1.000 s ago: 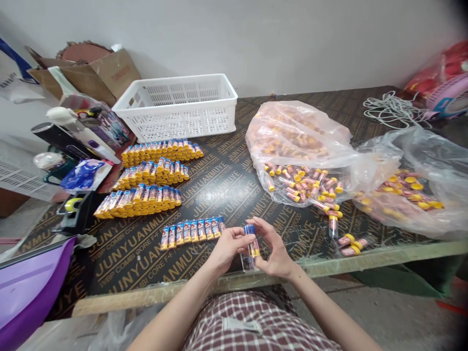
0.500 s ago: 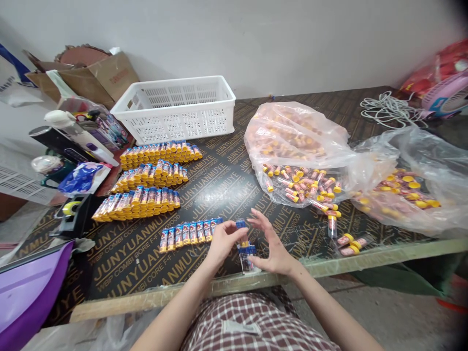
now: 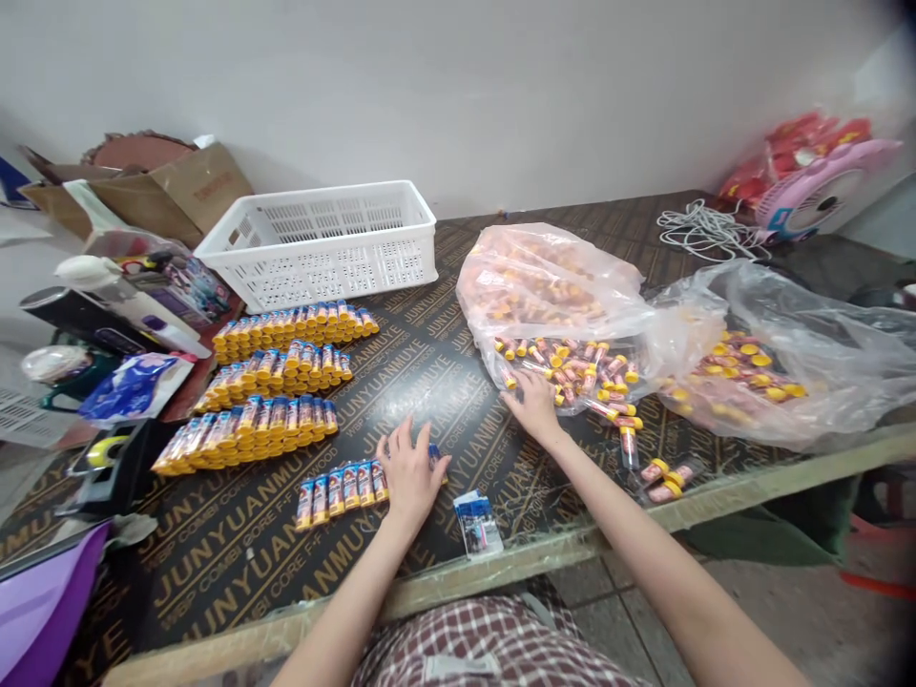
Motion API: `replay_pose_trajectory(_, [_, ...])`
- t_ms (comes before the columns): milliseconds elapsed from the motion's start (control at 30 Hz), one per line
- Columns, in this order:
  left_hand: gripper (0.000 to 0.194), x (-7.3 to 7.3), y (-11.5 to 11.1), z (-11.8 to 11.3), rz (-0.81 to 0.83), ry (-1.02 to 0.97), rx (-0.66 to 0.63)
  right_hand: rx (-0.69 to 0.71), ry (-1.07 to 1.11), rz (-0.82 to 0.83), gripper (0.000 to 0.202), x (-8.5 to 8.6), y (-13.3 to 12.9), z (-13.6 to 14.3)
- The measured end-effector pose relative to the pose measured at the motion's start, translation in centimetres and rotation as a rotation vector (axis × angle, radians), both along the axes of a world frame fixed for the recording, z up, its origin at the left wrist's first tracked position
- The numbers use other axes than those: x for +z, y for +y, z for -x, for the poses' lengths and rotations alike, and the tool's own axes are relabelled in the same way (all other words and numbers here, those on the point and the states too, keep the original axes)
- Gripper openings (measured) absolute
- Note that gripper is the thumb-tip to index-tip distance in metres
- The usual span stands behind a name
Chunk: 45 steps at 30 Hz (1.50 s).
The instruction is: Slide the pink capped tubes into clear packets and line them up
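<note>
My left hand (image 3: 411,472) is over the right end of a row of labelled tubes (image 3: 336,494), fingers spread, with a blue-topped tube (image 3: 435,456) beside its thumb. At the mouth of a pinkish plastic bag, my right hand (image 3: 530,405) reaches to yellow-capped tubes (image 3: 565,363); its fingertips are at one tube, and whether they grip it is unclear. A small stack of blue labels (image 3: 478,525) lies near the table's front edge. Three stacked piles of labelled tubes (image 3: 247,434) with yellow ends stand at the left.
A white basket (image 3: 322,258) stands at the back. Another plastic bag (image 3: 822,353) of tubes lies at the right, beyond loose tubes (image 3: 665,482). A coiled cable (image 3: 708,229) and pink fan (image 3: 808,196) are at the back right. A tape dispenser (image 3: 118,468) sits at the left.
My hands have moved apart from above the labels. The left went to the row with a tube now at its right end; the right went to the bag. The view has shifted.
</note>
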<state>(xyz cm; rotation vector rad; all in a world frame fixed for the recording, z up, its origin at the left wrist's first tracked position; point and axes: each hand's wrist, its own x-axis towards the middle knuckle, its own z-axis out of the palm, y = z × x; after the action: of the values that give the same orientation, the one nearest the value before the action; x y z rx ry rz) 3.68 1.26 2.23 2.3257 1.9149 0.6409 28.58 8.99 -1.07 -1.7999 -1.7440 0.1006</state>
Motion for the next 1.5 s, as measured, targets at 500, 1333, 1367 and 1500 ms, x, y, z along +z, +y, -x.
replay_pose_trajectory(500, [0.013,-0.5,-4.3,-1.2,0.52,-0.107,-0.261,0.047,0.276,-0.049,0.028,2.3,-3.4,0.8])
replay_pose_trajectory(1333, [0.034,1.7,0.3,0.2,0.758,-1.61,0.191,0.178,0.74,-0.019,0.021,6.2,-15.0,6.4])
replay_pose_trajectory(1367, [0.032,1.7,0.3,0.1,0.749,-1.625,0.208,0.182,0.725,-0.026,0.021,6.1,-15.0,6.5])
replay_pose_trajectory(1500, [0.035,1.6,0.2,0.0,0.697,-1.647,0.289,0.201,0.67,-0.036,0.024,6.1,-15.0,6.8])
